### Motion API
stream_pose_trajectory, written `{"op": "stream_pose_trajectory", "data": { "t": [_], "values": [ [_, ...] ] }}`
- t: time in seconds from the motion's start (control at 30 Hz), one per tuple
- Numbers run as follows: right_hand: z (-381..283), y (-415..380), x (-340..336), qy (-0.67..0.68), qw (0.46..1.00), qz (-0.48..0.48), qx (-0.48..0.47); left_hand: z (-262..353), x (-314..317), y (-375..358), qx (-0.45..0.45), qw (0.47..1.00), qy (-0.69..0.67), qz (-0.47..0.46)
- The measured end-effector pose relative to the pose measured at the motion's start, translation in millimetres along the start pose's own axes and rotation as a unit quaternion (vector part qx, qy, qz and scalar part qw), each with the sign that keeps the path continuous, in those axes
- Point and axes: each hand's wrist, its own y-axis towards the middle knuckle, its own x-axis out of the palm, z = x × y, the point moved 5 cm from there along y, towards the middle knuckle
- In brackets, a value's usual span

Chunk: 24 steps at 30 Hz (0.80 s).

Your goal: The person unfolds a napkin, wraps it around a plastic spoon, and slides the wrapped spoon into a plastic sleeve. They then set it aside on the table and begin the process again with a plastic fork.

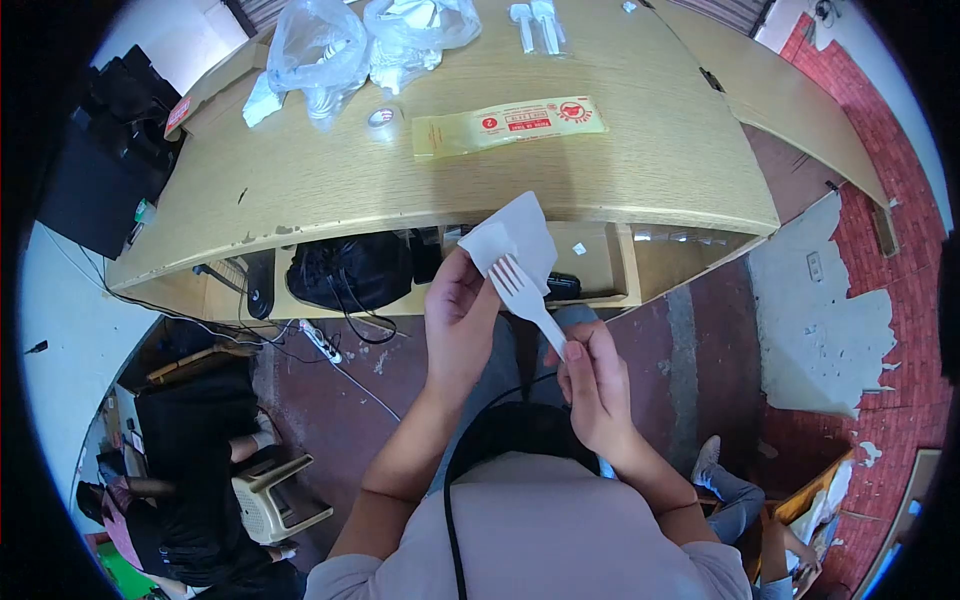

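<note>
One white plastic fork (522,297), four-tined and pale, lies over one folded white napkin (518,238) just off the bench (330,190)'s front edge. Your right hand (593,385) is closed around its handle; your left hand (463,318) pinches the napkin. Beyond are two translucent plastic bags (318,55) and one yellow packet (510,127).

Fisheye-curved edges, black corners.

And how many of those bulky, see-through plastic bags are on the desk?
2, side by side at the far left: the left bag, and the right bag touching or nearly touching it. Another might be hidden behind them.
</note>
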Motion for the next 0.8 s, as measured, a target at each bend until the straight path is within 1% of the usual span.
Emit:
{"op": "stream_pose_trajectory", "data": {
  "t": [0.13,0.2,0.23,0.3,0.33,0.4,0.53,0.6,0.63,0.7,0.73,0.8],
  "values": [
    [4,0,2,0.01,1.0,0.0,0.013,-2,-2,-2,-0.01,0.999,-0.027,0.013],
    [5,0,2,0.014,0.999,-0.005,0.029,-2,-3,-2,-0.019,1.0,0.007,-0.018],
    [4,1,2,0.015,0.999,-0.005,0.029,1,-4,-1,-0.02,1.0,0.007,-0.017],
    [3,2,2,0.014,0.999,-0.003,0.031,4,-5,0,-0.06,0.996,-0.066,0.011],
    [3,3,2,0.014,0.999,-0.003,0.032,5,-5,-1,-0.06,0.996,-0.066,0.011],
    [3,3,2,0.002,1.0,-0.005,0.013,11,-4,-2,-0.024,0.997,-0.069,-0.015],
    [0,6,4,-0.012,1.0,-0.005,-0.008,8,-10,-2,-0.041,0.999,-0.024,-0.008],
    [-2,6,4,0.003,1.0,-0.001,0.016,11,-7,-2,-0.025,0.998,-0.038,-0.038],
    [-1,7,5,0.003,1.0,-0.001,0.016,11,-7,-2,-0.026,0.998,-0.038,-0.038],
    [-3,7,5,-0.01,1.0,0.008,-0.004,7,-9,-2,-0.048,0.999,-0.006,-0.004],
    [-3,7,6,-0.011,1.0,0.008,-0.004,6,-9,-2,-0.048,0.999,-0.006,-0.004],
    [-3,8,7,-0.019,1.0,0.007,-0.002,7,-7,-3,-0.024,0.999,-0.02,-0.029]
  ]
}}
